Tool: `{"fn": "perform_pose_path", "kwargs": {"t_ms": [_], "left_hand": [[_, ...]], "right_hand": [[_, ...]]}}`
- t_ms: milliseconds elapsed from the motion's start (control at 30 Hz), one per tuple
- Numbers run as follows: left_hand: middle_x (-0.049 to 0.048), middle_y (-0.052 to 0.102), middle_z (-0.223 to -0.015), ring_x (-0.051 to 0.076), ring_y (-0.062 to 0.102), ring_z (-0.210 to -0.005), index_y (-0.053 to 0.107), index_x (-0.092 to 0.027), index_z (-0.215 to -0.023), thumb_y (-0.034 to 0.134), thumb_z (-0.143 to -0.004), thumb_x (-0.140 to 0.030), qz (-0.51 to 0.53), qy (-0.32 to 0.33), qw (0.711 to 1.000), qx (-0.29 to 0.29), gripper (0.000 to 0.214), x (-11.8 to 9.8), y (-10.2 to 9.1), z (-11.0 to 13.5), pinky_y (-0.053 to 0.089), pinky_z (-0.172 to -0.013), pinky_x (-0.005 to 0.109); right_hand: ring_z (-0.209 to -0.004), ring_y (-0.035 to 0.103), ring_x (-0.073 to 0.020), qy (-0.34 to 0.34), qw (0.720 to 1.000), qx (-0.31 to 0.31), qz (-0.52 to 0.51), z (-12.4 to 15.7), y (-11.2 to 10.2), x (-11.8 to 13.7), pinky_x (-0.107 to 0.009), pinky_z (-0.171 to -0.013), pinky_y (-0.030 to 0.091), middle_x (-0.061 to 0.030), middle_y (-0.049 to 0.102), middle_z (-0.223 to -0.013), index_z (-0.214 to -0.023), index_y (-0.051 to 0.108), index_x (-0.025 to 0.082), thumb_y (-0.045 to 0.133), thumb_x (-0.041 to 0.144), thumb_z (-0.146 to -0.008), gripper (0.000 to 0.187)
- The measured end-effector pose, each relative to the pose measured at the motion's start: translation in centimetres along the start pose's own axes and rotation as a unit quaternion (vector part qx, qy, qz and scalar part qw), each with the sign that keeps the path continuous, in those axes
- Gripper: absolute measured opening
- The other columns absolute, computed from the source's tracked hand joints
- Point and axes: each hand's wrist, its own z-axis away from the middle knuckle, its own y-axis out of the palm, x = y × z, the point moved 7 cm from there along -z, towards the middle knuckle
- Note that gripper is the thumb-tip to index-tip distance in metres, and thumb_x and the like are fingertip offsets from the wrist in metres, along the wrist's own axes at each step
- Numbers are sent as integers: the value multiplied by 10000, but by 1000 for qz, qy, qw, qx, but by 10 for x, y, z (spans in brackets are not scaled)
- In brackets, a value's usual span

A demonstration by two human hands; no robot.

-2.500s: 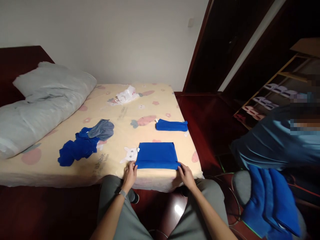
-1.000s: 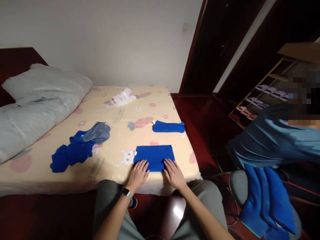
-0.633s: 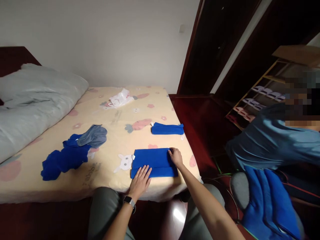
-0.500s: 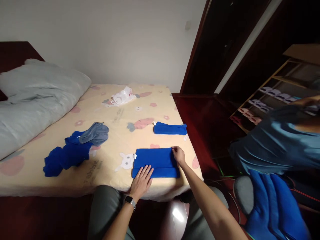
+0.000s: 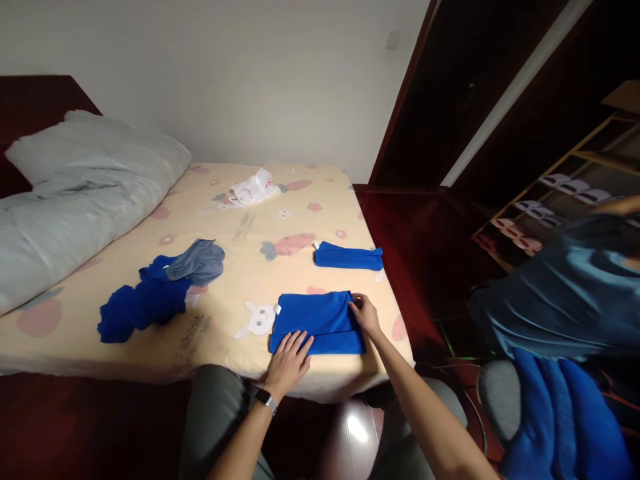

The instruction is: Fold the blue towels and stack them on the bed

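A blue towel (image 5: 317, 323), partly folded along its near side and with a white tag at its left edge, lies near the front edge of the bed. My left hand (image 5: 290, 360) rests flat with fingers stretched on its near left part. With bent fingers, my right hand (image 5: 365, 312) pinches the towel's far right corner, where the cloth wrinkles slightly. Beyond it is a second blue towel (image 5: 347, 257), folded into a narrow strip with a white tag. To the left, a crumpled blue cloth (image 5: 145, 308) lies in a heap with a grey cloth (image 5: 197, 261) on top.
A white plastic bag (image 5: 254, 188) sits toward the back of the patterned bed sheet (image 5: 235, 257). A grey quilt (image 5: 100, 173) is piled at the left. On the right are another person in a blue shirt (image 5: 565, 287) and a shoe rack (image 5: 545, 180) holding slippers.
My right hand's grip has shifted at the towel's far right corner, and the cloth there has wrinkled. My left hand stays on the near fold. The view has turned slightly left.
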Motion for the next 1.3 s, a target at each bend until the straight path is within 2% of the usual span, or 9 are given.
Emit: {"fn": "perform_pose_path", "kwargs": {"t_ms": [133,300,400,467,567,667,833,967,1300], "left_hand": [[40,475,-1516,256,429,-1396,409,-310,-1496,464,-966,-324,-5,-8,1000,-16,533,-1,-1,-1,335,-1177,496],[58,454,-1530,278,425,-1401,380,-307,-1514,480,-952,-323,-14,2,1000,-25,571,0,-5,0,335,-1171,517],[63,431,-1546,273,422,-1406,347,-295,-1530,466,-964,-368,-21,9,999,-26,583,7,-6,1,348,-1161,497],[64,428,-1549,268,419,-1409,345,-292,-1531,454,-973,-407,-28,1,999,-32,579,17,-8,2,349,-1161,488],[67,427,-1549,263,425,-1407,355,-294,-1525,442,-979,-460,-36,-12,999,-28,578,36,-13,7,364,-1150,478],[75,413,-1557,256,416,-1415,346,-280,-1529,436,-979,-487,-44,-14,999,-10,594,54,-17,15,383,-1138,458],[80,404,-1560,247,380,-1438,297,-241,-1549,441,-980,-454,-56,1,998,-5,625,72,-27,34,341,-1171,466],[79,408,-1558,257,378,-1438,370,-239,-1519,458,-965,-309,-62,0,998,-24,565,66,-31,37,336,-1178,476],[48,584,-1418,203,530,-1316,503,-241,-1426,404,-927,-113,-3,45,999,-29,525,61,-24,34,418,-1129,434]], "right_hand": [[-833,728,-246,-4,1000,14,25,9,-6,-3,-377,-765,570,-85,755,-927,-1070,639,209,585,315,-843,256],[-882,699,-246,-28,998,-8,57,15,-10,22,-388,-811,554,-95,728,-977,-1096,632,193,556,271,-862,258],[-999,644,-277,-119,983,-38,134,51,-18,52,-438,-900,515,-140,674,-1097,-1158,624,187,489,275,-931,278],[-1022,625,-274,-197,963,1,184,89,-15,65,-436,-909,509,-127,656,-1126,-1184,626,225,436,280,-974,288],[-1126,593,-272,-259,936,76,224,140,-12,62,-446,-966,499,-107,625,-1245,-1297,582,251,445,292,-986,343],[-1248,539,-274,-286,923,109,234,162,-16,52,-487,-1069,447,-103,564,-1378,-1439,463,254,448,262,-981,458],[-1335,481,-282,-298,918,111,235,158,-17,45,-520,-1109,420,-115,506,-1459,-1476,418,233,465,178,-933,547],[-1362,455,-278,-302,919,94,237,153,-12,41,-510,-1121,406,-119,497,-1471,-1453,449,211,465,142,-908,550],[-1151,561,-253,-309,910,77,267,144,-24,45,-452,-1039,430,-105,635,-1243,-1367,534,220,452,69,-893,505]]}}
